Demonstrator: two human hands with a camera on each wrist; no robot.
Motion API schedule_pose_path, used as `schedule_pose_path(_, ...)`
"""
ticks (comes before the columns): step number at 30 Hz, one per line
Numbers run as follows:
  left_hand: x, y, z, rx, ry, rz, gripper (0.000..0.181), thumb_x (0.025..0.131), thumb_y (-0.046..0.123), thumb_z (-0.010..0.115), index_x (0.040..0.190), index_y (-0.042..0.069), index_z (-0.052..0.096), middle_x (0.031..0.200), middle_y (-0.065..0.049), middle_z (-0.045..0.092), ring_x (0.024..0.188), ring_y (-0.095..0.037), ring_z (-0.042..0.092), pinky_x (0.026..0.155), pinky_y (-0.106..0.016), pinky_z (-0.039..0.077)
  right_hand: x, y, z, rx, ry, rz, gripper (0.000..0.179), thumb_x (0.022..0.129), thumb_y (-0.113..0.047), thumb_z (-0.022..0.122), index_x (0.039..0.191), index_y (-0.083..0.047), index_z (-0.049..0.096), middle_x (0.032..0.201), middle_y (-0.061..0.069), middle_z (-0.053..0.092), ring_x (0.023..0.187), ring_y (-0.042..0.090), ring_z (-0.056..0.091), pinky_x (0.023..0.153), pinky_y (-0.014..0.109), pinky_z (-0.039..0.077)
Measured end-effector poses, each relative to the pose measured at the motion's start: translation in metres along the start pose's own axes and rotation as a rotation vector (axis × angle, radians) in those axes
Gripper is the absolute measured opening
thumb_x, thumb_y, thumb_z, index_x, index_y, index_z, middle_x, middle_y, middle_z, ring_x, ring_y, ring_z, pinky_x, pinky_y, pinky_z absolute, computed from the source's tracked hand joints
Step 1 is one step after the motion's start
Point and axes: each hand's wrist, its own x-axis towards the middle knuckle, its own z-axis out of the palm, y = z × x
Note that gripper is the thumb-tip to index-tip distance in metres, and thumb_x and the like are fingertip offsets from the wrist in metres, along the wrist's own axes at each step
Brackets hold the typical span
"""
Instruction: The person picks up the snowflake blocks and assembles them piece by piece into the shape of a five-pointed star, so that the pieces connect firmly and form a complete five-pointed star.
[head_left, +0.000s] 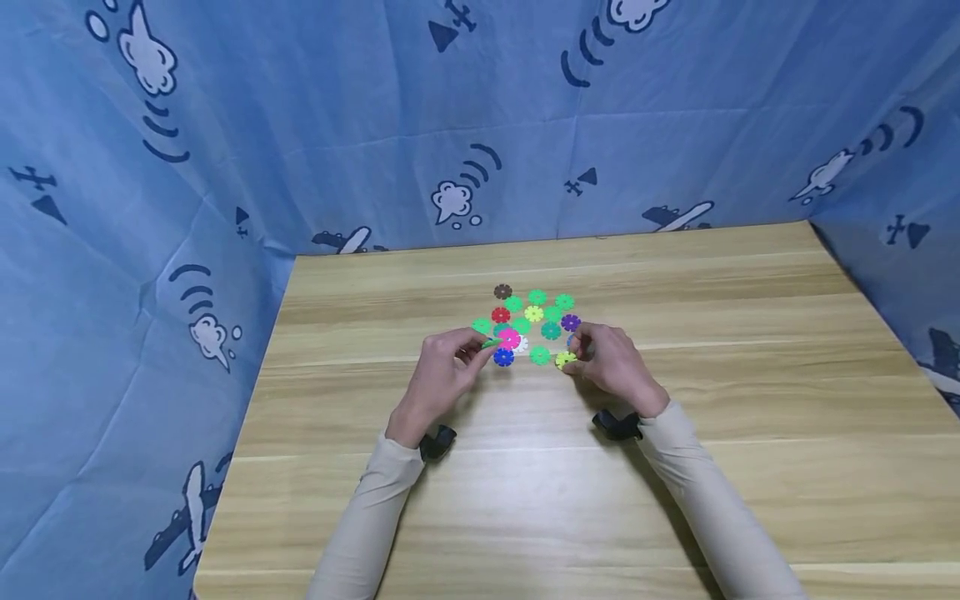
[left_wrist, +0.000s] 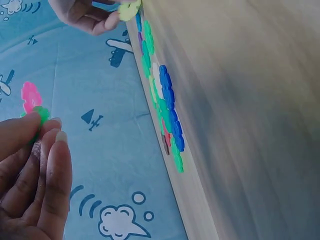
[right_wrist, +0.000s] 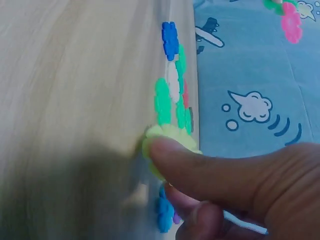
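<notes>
My left hand pinches a green notched plastic disc between thumb and fingertips, raised above the table. Joined to that disc is a pink notched disc, sticking out past the fingertips. Opposite it, my right hand grips a yellow notched disc, the thumb lying across its face. A blue disc and a white disc lie just beyond the left fingertips. Near the right hand are a green disc and a purple disc.
Several more discs lie flat in a loose cluster on the wooden table, among them a brown disc, a red disc and another yellow disc. A blue patterned cloth hangs behind the table and along both sides.
</notes>
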Motion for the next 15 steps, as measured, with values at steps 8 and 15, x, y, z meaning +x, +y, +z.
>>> schedule_pose_path(8, -0.001, 0.000, 0.001, 0.008, -0.020, 0.017, 0.007, 0.097, 0.009, 0.075, 0.098, 0.002, 0.077, 0.085, -0.006, 0.076, 0.075, -0.013, 0.071, 0.070, -0.018, 0.060, 0.001, -0.011, -0.005, 0.156, 0.038, 0.010, 0.012, 0.091, -0.012, 0.081, 0.097, -0.003, 0.074, 0.087, 0.012, 0.075, 0.072, 0.017, 0.067, 0.063, 0.023, 0.053)
schedule_pose_path(15, -0.001, 0.003, 0.004, 0.039, -0.047, 0.015, 0.005, 0.094, 0.005, 0.076, 0.098, 0.001, 0.077, 0.086, -0.007, 0.075, 0.075, -0.014, 0.069, 0.069, -0.020, 0.061, 0.000, -0.025, -0.011, 0.333, 0.035, 0.003, 0.020, 0.097, -0.022, 0.076, 0.099, -0.003, 0.076, 0.090, 0.020, 0.078, 0.072, 0.019, 0.076, 0.070, 0.024, 0.059)
